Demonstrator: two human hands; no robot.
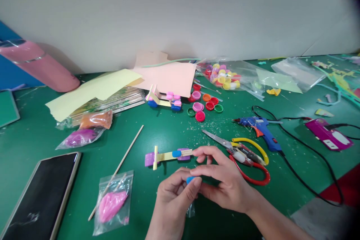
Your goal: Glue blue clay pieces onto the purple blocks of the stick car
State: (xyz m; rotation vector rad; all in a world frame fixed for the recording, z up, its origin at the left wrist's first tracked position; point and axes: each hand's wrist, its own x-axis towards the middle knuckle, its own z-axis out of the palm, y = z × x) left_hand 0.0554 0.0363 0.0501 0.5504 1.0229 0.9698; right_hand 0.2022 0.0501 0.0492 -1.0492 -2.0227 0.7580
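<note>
In the lower middle of the frame, the left hand (174,197) pinches a small blue piece (190,180); the right hand (225,180) is beside, fingers partly spread, its grip unclear to me. The piece seems light and soft, so gentle hold at its edges should suit.

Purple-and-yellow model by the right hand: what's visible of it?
The purple-and-yellow model lies lengthwise across the view on the green table. A pale-yellow strip joins purple parts, one at each end; a pale-yellow bar crosses it near the left end. Toward the right, a blue piece meets pale sticks. The purple looks like clay. The right hand's index fingertip is at the right end; contact is unclear.
</note>
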